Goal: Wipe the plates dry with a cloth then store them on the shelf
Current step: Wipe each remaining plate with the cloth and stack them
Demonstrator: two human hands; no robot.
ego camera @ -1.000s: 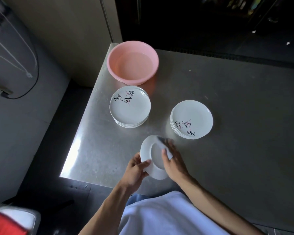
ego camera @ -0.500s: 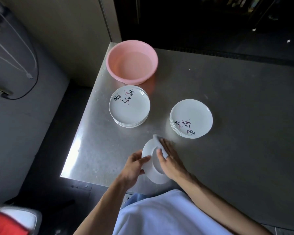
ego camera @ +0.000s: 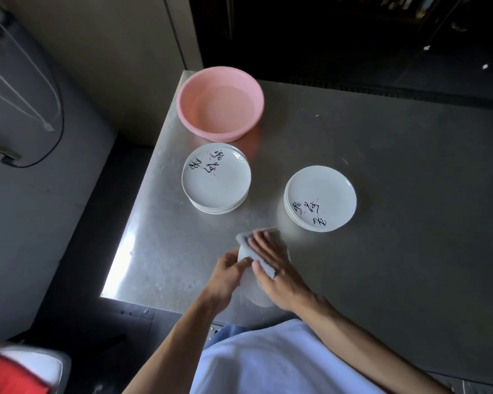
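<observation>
A white plate (ego camera: 254, 291) is held tilted over the near edge of the steel table (ego camera: 382, 251). My left hand (ego camera: 225, 273) grips its left rim. My right hand (ego camera: 273, 263) lies with straight fingers on a pale cloth (ego camera: 265, 267), pressing it against the plate's face; most of the plate is hidden under hand and cloth. One stack of white plates (ego camera: 216, 177) with black lettering sits to the left, and a second stack (ego camera: 320, 198) sits to the right.
A pink plastic basin (ego camera: 220, 103) stands at the table's far left corner, behind the left stack. The table's left edge drops to a dark floor. A wall with cables (ego camera: 40, 132) is at the left. A red and white object (ego camera: 17, 371) lies at the bottom left.
My right hand has slid the cloth up and over the plate's face. The plate has turned more edge-on and less of it shows.
</observation>
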